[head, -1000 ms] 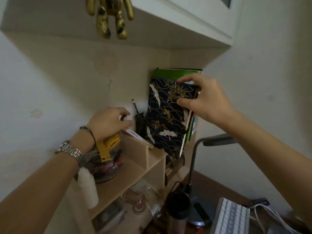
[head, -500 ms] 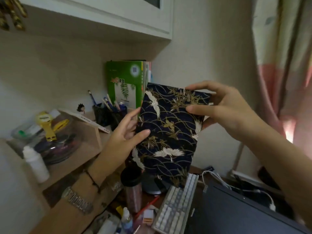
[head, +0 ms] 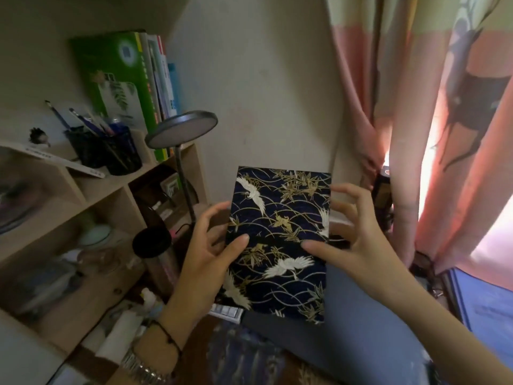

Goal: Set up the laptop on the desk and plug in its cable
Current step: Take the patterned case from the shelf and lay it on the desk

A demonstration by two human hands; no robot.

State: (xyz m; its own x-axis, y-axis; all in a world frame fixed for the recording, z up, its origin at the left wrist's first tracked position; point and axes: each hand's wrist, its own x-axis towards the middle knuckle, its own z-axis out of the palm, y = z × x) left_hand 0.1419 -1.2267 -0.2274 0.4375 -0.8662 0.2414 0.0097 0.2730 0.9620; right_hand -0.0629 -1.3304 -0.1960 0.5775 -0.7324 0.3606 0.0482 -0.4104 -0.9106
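I hold a dark blue notebook patterned with white cranes and gold leaves upright in front of me, over the desk. My left hand grips its left edge, thumb on the cover and fingers behind. My right hand grips its right edge the same way. Below the notebook lies the closed grey laptop, partly hidden by my right forearm. A corner of a white keyboard shows under the notebook. No cable is plainly visible.
A wooden shelf unit stands at the left with a pen pot, green books and clutter. A grey desk lamp and a black tumbler stand beside it. A pink curtain hangs at the right.
The notebook came off the shelf and moved down and right to in front of me. My left hand left the shelf and took the notebook's left edge. The view swung right and down.
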